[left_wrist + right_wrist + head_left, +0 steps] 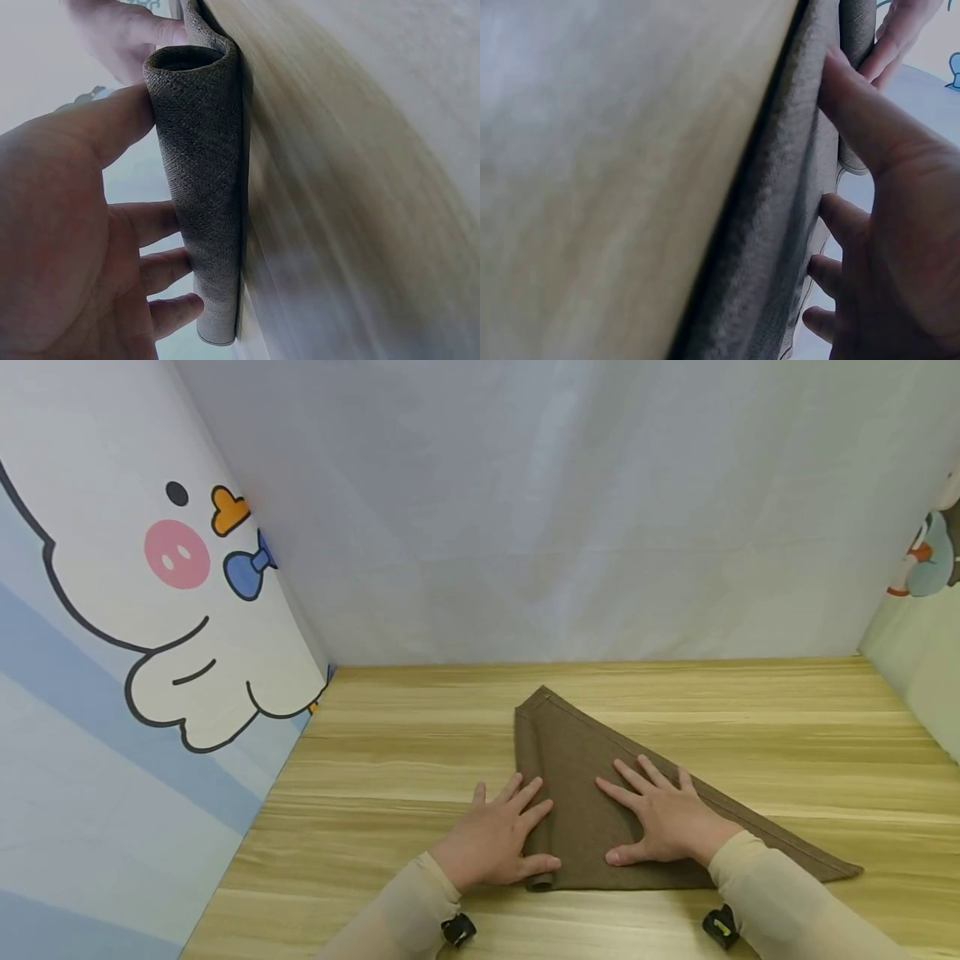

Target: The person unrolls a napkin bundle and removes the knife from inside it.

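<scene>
The head view looks forward and down over the wooden surface; both wrist views sit very near, skimming it, sharing the brown cloth lying toward 12 o'clock

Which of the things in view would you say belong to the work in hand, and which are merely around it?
In use:
- brown cloth, folded to a triangle, its left edge rolled
- left hand, fingers against the roll
- right hand, flat on the cloth
- wooden table under it

Merely around:
- cartoon panel on the left
- plain white backdrop
- cartoon panel on the right
</scene>
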Motion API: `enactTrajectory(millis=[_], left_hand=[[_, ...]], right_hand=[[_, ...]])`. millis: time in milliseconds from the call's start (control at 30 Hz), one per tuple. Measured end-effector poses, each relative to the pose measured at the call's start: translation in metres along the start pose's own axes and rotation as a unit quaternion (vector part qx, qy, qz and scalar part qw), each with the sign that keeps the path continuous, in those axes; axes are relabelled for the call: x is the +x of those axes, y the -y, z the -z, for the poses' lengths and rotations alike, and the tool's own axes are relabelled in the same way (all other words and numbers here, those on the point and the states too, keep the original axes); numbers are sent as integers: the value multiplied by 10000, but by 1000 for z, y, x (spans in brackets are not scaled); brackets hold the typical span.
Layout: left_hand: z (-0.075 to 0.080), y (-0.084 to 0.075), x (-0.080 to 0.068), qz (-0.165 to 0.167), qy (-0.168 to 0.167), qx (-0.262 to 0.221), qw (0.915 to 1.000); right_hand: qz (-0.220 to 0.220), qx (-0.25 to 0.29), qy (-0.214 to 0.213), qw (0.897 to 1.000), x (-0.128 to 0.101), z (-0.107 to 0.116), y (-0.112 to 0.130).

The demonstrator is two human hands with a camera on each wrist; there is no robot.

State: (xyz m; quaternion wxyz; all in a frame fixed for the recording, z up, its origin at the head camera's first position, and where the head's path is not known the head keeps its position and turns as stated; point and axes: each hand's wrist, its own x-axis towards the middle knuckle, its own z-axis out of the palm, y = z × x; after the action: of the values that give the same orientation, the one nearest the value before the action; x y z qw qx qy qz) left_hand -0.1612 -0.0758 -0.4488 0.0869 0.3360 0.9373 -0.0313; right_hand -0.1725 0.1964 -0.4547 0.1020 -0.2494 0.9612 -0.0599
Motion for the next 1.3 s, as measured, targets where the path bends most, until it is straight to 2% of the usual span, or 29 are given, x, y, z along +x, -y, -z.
enactTrajectory(millis=[367, 900, 1300], left_hand=[[-6, 8, -3, -28, -96, -95, 9999], [-5, 8, -9, -64, 1, -256, 9997], [-5, 10, -15, -43, -111, -340, 9994]], right_hand=[[-88, 23, 94, 9999, -2, 2, -7], [-92, 11, 40, 9999, -9, 3, -18], [-28, 47, -26, 10000, -10, 3, -20]])
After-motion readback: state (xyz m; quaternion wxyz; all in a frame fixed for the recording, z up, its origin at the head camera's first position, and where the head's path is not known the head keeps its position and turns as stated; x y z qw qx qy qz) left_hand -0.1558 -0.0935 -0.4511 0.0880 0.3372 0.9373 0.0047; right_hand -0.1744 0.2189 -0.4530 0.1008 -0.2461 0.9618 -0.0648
